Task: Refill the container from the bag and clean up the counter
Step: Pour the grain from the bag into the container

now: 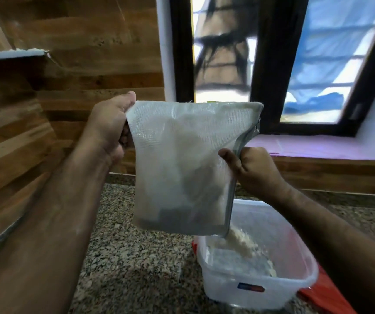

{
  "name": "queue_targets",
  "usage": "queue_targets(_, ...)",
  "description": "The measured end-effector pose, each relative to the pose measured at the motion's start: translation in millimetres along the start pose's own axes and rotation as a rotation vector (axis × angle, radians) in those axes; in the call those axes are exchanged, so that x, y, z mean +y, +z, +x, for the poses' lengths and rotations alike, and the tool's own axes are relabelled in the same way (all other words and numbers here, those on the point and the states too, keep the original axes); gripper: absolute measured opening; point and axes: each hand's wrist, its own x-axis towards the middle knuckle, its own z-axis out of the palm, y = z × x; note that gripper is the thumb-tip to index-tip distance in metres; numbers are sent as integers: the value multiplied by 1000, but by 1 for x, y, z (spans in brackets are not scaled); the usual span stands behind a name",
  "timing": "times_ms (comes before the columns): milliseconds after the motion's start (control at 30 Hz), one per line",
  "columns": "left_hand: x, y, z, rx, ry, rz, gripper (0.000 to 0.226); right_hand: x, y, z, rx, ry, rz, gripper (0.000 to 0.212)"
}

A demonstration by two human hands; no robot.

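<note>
A translucent white bag [182, 159] hangs upended above a clear plastic container [295, 257]. My left hand [109, 128] grips the bag's upper left corner. My right hand [252, 168] pinches the bag's right edge by its grey seal strip. Pale flour [241, 241] pours from the bag's lower right corner into the container, where a small heap lies on the bottom. The container stands open on the speckled granite counter [136, 257], on top of a red lid [324, 298] that sticks out from under it.
Wood-panelled wall runs along the left and back. A dark-framed window [268, 64] with a purple sill [306, 146] is behind the bag. A shelf edge [12, 53] juts out at upper left.
</note>
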Motion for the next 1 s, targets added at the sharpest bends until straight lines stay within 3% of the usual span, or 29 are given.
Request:
queue_targets(67,0,12,-3,-17,10,37,49,7,-2,-10,5,2,4,70)
queue_targets(233,-7,33,-6,-38,16,126,44,29,-5,-31,-23,44,72,70)
queue_targets(533,-1,75,-19,-54,84,238,41,62,-10,-55,-83,116,160,102)
queue_targets(667,-2,93,-24,-38,113,323,34,70,-14,-70,-124,162,143,77)
queue_targets(833,-6,110,-29,-38,155,413,34,75,-18,-88,-203,206,133,62)
queue_targets(1000,-8,128,-29,-67,252,559,37,75,-26,-96,-350,307,121,81)
